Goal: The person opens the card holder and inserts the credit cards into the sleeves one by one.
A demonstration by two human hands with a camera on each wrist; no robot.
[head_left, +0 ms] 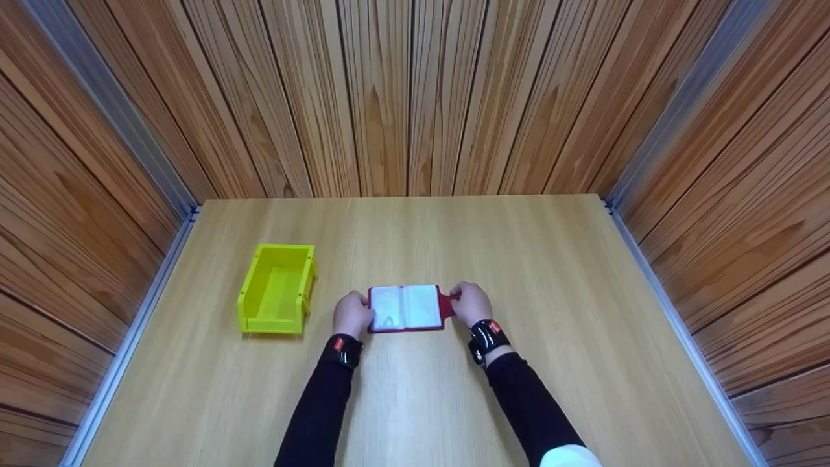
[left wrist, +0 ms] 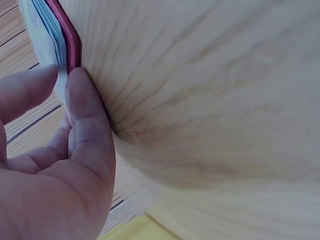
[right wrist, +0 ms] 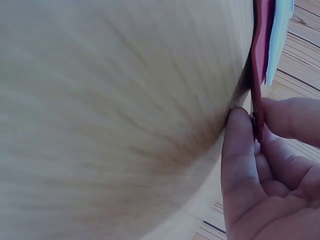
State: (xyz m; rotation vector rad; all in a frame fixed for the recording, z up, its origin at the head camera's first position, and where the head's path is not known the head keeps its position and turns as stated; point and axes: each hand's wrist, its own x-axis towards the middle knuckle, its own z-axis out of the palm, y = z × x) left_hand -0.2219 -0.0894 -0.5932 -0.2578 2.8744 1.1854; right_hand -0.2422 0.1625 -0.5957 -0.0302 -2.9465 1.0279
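A red card holder [head_left: 406, 308] lies spread open in front of me, its pale plastic sleeves facing up. My left hand [head_left: 353, 314] pinches its left edge. In the left wrist view, the thumb [left wrist: 30, 90] is over the stacked sleeves [left wrist: 47, 35] and a finger [left wrist: 87, 100] lies against the red cover [left wrist: 73, 47]. On the other side, my right hand [head_left: 472, 303] grips the red closure tab [head_left: 446, 305] that sticks out from the cover. The right wrist view shows that tab [right wrist: 257, 107] between thumb and fingers, close to the tabletop.
A yellow plastic bin [head_left: 275, 288] stands on the wooden table [head_left: 415, 402] to the left of the left hand. Wood-panelled walls [head_left: 389, 97] close off the back and both sides, with metal rails [head_left: 687, 324] along the table's side edges.
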